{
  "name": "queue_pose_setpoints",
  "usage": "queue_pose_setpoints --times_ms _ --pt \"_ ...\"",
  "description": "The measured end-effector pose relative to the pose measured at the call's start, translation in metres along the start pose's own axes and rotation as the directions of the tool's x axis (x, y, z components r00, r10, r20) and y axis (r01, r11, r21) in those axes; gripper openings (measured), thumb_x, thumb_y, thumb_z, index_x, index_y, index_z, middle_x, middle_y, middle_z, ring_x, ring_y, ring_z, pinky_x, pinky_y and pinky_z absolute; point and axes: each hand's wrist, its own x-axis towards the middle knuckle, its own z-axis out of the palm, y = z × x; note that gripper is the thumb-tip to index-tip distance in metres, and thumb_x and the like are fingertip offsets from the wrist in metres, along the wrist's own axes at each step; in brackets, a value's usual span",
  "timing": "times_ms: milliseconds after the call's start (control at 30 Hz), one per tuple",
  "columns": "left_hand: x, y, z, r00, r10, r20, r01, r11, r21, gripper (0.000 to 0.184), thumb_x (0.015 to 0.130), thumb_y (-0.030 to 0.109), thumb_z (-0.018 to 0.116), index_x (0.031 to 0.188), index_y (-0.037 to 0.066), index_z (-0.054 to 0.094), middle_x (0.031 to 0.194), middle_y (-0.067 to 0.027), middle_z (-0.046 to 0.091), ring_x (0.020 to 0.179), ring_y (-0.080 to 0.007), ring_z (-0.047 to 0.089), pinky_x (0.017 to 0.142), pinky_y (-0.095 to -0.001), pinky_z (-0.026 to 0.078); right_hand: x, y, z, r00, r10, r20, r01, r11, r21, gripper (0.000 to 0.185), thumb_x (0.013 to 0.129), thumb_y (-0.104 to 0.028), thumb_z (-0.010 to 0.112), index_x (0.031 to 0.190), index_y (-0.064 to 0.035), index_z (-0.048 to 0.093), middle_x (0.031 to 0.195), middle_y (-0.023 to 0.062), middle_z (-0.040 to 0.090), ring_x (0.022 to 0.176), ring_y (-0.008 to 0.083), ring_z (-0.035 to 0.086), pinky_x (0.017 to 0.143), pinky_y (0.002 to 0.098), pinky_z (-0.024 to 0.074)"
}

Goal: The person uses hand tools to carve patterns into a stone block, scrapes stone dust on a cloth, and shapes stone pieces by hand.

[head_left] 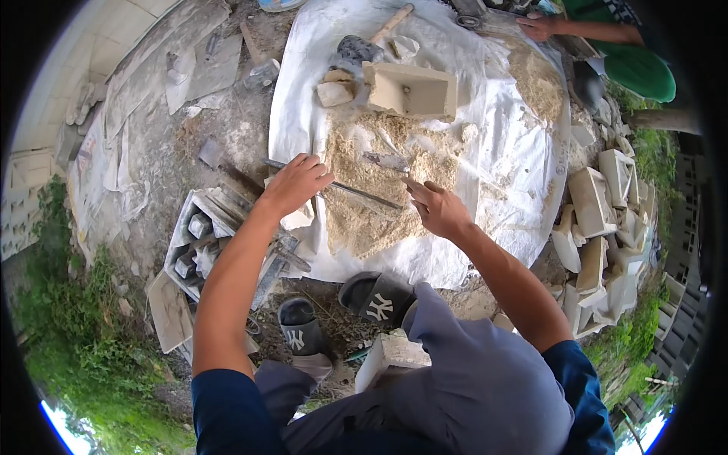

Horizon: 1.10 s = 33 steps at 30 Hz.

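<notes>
Powder (pixel 364 235), pale and yellowish, lies spread over a white sheet (pixel 297 91) on the ground, and both of the person's hands are above it. The left grip (pixel 298 186) is closed around a slim metal bar (pixel 365 196), which slants down to the right across the powder; a short length sticks out past the hand on the left, and the far end lies near the right hand. The right grip (pixel 438 208) has its fingers curled and its forefinger reaching toward the end of a flat-bladed tool (pixel 385 161); whether it pinches that tool or only lies just beside it, I cannot tell. The blade rests over the powder, beyond the bar.

Farther out on the sheet sits a hollow block (pixel 447 98), its open side facing the person. Near it are a stone lump (pixel 334 93) and a mallet (pixel 359 50) with a dark head and wooden handle. By the left forearm stands an angular container (pixel 177 246) packed with blocky pieces. Hollowed blocks (pixel 592 199) are heaped off to the right. At the upper right, another person's hand (pixel 538 28) reaches in beside green cloth (pixel 641 74).
</notes>
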Motion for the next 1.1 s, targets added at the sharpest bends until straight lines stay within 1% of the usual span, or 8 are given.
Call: queue_pose_setpoints --times_ms 100,167,467,733,800,933,1000,1100 --pt "-0.011 -0.005 0.004 0.992 -0.06 -0.11 0.061 0.998 0.009 0.034 0.082 0.003 0.062 0.116 0.008 0.064 0.114 -0.006 0.06 0.112 -0.0262 0.053 0.102 -0.0386 0.044 -0.007 0.006 -0.016 0.995 -0.023 0.099 0.03 0.997 -0.066 0.059 0.094 -0.011 0.056 0.149 -0.0273 0.045 0.106 0.0111 0.067 0.084 0.037 0.07 0.074 0.0457 0.0587" --pt "-0.014 -0.006 0.007 0.977 -0.131 -0.169 0.135 0.991 0.013 0.035 0.082 0.004 0.063 0.117 0.007 0.064 0.114 -0.0071 0.059 0.112 -0.0273 0.052 0.101 -0.0391 0.044 0.0 0.011 -0.022 1.0 -0.014 0.003 0.014 0.999 -0.033 0.057 0.095 -0.012 0.056 0.148 -0.0297 0.045 0.109 0.009 0.068 0.085 0.0368 0.07 0.075 0.0457 0.0589" --pt "0.027 -0.02 0.003 0.743 -0.55 -0.382 0.501 0.835 -0.228 0.026 0.095 0.014 0.061 0.12 0.005 0.061 0.102 -0.0126 0.058 0.102 -0.0332 0.052 0.091 -0.0447 0.045 0.064 -0.011 -0.007 0.994 0.003 -0.107 -0.002 1.0 0.006 0.055 0.09 -0.005 0.057 0.143 -0.0177 0.053 0.105 0.0152 0.068 0.086 0.0363 0.069 0.073 0.0458 0.0575" --pt "0.054 -0.03 0.014 0.821 -0.526 -0.222 0.48 0.846 -0.231 0.022 0.095 0.012 0.06 0.116 0.005 0.062 0.104 -0.0143 0.061 0.102 -0.0349 0.054 0.091 -0.0472 0.044 -0.013 -0.015 -0.001 0.993 -0.016 0.119 0.013 1.0 0.021 0.054 0.092 -0.01 0.057 0.144 -0.0246 0.052 0.106 0.0123 0.068 0.081 0.0371 0.069 0.072 0.0453 0.0588" --pt "0.06 -0.032 0.02 0.84 -0.541 -0.052 0.524 0.831 -0.188 0.022 0.095 0.011 0.061 0.115 0.004 0.063 0.107 -0.0146 0.062 0.105 -0.0348 0.054 0.092 -0.0464 0.044 -0.021 -0.017 -0.009 0.993 -0.008 0.114 0.008 1.0 -0.002 0.053 0.092 -0.01 0.057 0.143 -0.0257 0.053 0.102 0.011 0.067 0.081 0.0357 0.069 0.07 0.0451 0.0578" --pt "0.06 -0.027 0.02 0.826 -0.561 -0.053 0.538 0.814 -0.217 0.021 0.094 0.012 0.063 0.113 0.005 0.064 0.106 -0.0135 0.062 0.106 -0.0336 0.055 0.094 -0.0454 0.044 -0.028 -0.027 -0.03 0.988 0.149 0.043 -0.148 0.989 -0.028 0.049 0.096 -0.016 0.058 0.144 -0.0241 0.052 0.101 0.0108 0.068 0.084 0.035 0.069 0.073 0.0454 0.0571" --pt "0.051 -0.009 0.016 0.772 -0.407 -0.489 0.412 0.905 -0.104 0.019 0.092 0.013 0.066 0.109 0.005 0.065 0.102 -0.0116 0.063 0.103 -0.0328 0.056 0.094 -0.0445 0.044 -0.033 -0.027 -0.03 0.983 0.185 0.001 -0.185 0.983 -0.009 0.048 0.097 -0.018 0.059 0.145 -0.0217 0.051 0.101 0.0115 0.069 0.084 0.0353 0.069 0.074 0.0453 0.0569" --pt "0.031 0.029 0.014 0.736 -0.552 -0.392 0.465 0.833 -0.299 0.017 0.089 0.015 0.07 0.104 0.006 0.067 0.099 -0.0101 0.062 0.103 -0.0323 0.057 0.093 -0.0446 0.045 -0.041 -0.028 -0.022 0.988 0.097 -0.119 -0.083 0.99 0.115 0.045 0.099 -0.023 0.059 0.143 -0.0127 0.053 0.103 0.0151 0.072 0.086 0.0382 0.069 0.077 0.0469 0.0559"
